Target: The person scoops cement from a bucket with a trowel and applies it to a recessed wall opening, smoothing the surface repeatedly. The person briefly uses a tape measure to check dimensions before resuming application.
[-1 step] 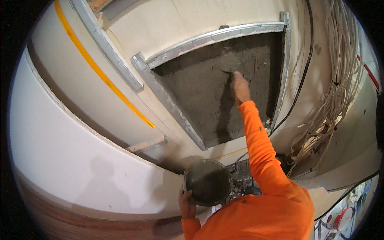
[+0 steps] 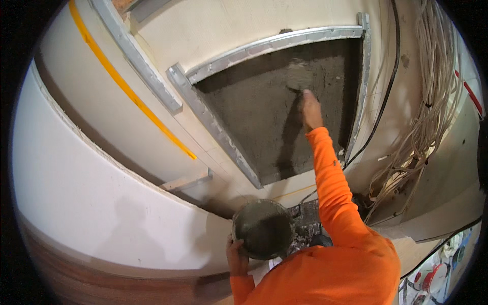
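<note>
— Mortar (image 2: 274, 117) covers most of the recess, so by my reading you are in the spreading step: your right hand (image 2: 310, 109) is raised against the upper part of the grey patch, pressing a fresh, lighter dab just above the fingertips. Whether you hold a trowel or work with bare fingers, I cannot tell; the hand looks closed narrow around something small.

— And the left?

— Your left hand (image 2: 236, 256) grips the rim of the round mixing bowl (image 2: 263, 229) from below, held low near your chest, well apart from the wall. It looks smeared grey inside.

— What does the next move call for?

— I judge it needs even pressure to flatten that dab flush with the metal frame (image 2: 213, 122) bordering the opening. The mortar is rough and grainy, dark where wet; the frame is smooth, dull silver. Mind the loose bundle of pale cables (image 2: 432, 101) hanging at your right and the black cable (image 2: 389, 81) beside the frame's edge.
</note>
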Action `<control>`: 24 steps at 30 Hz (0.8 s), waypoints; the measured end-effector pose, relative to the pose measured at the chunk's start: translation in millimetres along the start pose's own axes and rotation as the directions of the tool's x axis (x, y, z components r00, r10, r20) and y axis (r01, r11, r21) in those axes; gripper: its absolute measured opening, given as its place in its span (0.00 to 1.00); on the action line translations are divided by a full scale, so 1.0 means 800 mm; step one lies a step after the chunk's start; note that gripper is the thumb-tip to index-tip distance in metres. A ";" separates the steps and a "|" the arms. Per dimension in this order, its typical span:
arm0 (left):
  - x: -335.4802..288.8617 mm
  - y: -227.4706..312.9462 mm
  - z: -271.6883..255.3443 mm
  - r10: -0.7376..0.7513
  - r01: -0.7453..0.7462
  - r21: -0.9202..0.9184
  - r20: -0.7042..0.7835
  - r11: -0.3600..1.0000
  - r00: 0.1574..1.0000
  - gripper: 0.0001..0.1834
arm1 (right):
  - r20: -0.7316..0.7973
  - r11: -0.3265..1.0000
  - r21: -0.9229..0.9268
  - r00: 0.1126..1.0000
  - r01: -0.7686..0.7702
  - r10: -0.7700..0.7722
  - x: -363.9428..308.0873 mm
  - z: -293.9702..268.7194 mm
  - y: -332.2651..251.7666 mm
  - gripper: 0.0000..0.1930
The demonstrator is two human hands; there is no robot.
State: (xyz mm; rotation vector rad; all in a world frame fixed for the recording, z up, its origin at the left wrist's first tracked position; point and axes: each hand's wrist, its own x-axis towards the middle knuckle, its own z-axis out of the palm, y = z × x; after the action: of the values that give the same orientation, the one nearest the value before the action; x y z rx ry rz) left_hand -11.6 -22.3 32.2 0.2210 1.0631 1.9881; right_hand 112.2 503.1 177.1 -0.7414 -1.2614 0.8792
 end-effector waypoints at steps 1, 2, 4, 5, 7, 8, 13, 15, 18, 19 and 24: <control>0.000 0.003 0.012 -0.004 0.004 -0.006 0.008 1.000 1.000 0.27 | -0.042 0.996 0.053 0.997 -0.068 0.070 -0.009 -0.027 0.005 0.25; -0.015 0.015 0.029 -0.003 0.002 -0.012 -0.039 1.000 0.999 0.29 | 0.010 0.960 0.088 0.964 -0.265 0.265 -0.046 -0.054 0.002 0.27; -0.014 0.033 0.040 0.051 -0.047 0.032 -0.114 0.998 0.992 0.31 | 0.170 0.891 0.007 0.879 -0.453 0.446 -0.115 -0.084 -0.022 0.31; -0.014 0.033 0.030 0.080 -0.068 0.082 -0.159 0.994 0.984 0.32 | 0.374 0.954 -0.175 0.881 -0.241 0.291 -0.155 -0.097 -0.028 0.29; 0.012 0.030 0.034 0.079 -0.073 0.070 -0.081 0.995 0.994 0.29 | 0.672 0.887 -0.298 0.737 0.352 -0.067 -0.224 -0.146 -0.034 0.24; 0.022 0.027 0.025 0.055 -0.050 0.050 -0.097 0.997 0.994 0.28 | 0.813 0.978 -0.160 0.545 -0.131 0.206 -0.266 -0.162 -0.039 0.22; 0.056 0.030 0.046 0.091 -0.091 0.113 0.007 0.989 0.996 0.20 | 0.907 0.820 -0.417 0.120 0.392 0.404 -0.374 -0.161 -0.075 0.21; 0.062 0.028 0.044 0.114 -0.117 0.144 0.028 0.983 0.993 0.16 | 0.871 0.756 -0.481 0.139 0.445 0.472 -0.384 -0.146 -0.075 0.22; 0.068 0.028 0.053 0.108 -0.105 0.209 -0.003 0.972 0.994 0.08 | 0.824 0.617 -0.558 0.286 0.555 0.488 -0.396 -0.106 -0.073 0.22; 0.071 0.030 0.054 0.124 -0.126 0.209 0.022 0.970 0.992 0.07 | 0.809 0.560 -0.582 0.352 0.590 0.470 -0.402 -0.090 -0.072 0.22; 0.091 0.047 0.047 0.064 -0.070 0.052 0.109 0.996 0.992 0.11 | 0.924 0.591 -0.381 0.275 0.711 0.266 -0.461 -0.065 -0.072 0.21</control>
State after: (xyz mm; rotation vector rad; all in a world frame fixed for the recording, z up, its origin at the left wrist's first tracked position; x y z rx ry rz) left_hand -60.7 44.3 68.3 0.3939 1.0547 1.9838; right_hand 142.6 152.8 41.8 -0.5566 -2.9738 0.3355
